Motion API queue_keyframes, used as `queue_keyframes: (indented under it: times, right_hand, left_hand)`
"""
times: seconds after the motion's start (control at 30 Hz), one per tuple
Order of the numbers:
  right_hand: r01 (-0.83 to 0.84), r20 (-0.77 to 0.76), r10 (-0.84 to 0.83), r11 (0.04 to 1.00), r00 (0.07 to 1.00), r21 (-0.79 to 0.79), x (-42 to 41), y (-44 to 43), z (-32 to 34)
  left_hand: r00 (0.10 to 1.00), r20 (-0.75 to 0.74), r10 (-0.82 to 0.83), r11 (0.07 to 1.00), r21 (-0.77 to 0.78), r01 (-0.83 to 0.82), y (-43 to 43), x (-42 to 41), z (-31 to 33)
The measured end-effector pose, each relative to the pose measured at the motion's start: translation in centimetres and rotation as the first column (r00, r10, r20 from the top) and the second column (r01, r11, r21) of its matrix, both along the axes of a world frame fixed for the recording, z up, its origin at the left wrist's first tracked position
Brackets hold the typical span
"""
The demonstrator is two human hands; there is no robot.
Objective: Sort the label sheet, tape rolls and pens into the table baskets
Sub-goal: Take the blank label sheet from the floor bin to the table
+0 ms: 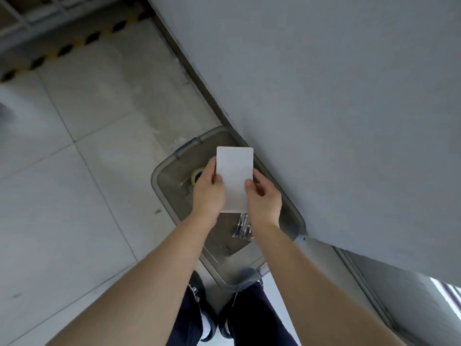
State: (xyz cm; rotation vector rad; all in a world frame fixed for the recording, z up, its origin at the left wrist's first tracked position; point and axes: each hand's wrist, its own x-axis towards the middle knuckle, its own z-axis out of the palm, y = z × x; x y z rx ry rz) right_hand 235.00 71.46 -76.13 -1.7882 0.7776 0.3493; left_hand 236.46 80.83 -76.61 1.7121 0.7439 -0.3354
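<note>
Label sheet (234,179), white and blank, is held upright above a grey bin (174,203) on the floor, pinched at its edges by left hand (209,193) and right hand (263,196). Below lie a tape roll (197,174) and pens (243,226).

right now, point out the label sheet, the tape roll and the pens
label sheet (234,171), head view, middle of its white face
tape roll (197,174), head view, yellow rim left of the sheet
pens (243,226), head view, middle of the bundle
</note>
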Motion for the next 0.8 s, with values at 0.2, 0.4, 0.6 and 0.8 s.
queue_keyframes:
  times: [0.2,0.4,0.6,0.8]
  right_hand:
    - [0.093,0.081,-0.097,0.994,0.992,0.053,-0.3,-1.3,9.6]
    - [0.231,0.149,-0.240,0.970,0.959,0.072,-1.2,-2.6,17.8]
    - [0.299,0.227,-0.303,0.953,0.925,0.055,-3.1,-4.0,24.2]
    - [0.393,0.251,-0.380,0.920,0.890,-0.001,-6.7,-5.1,28.8]
  left_hand:
    - [0.997,0.075,0.036,0.999,0.017,-0.037,-0.4,0.5,9.9]
    - [0.985,0.174,-0.019,1.000,-0.016,0.022,-1.4,0.1,17.8]
    - [0.952,0.259,-0.162,0.986,-0.001,0.168,-3.0,-1.1,24.1]
    - [0.884,0.295,-0.362,0.932,0.097,0.349,-4.1,-2.9,28.8]
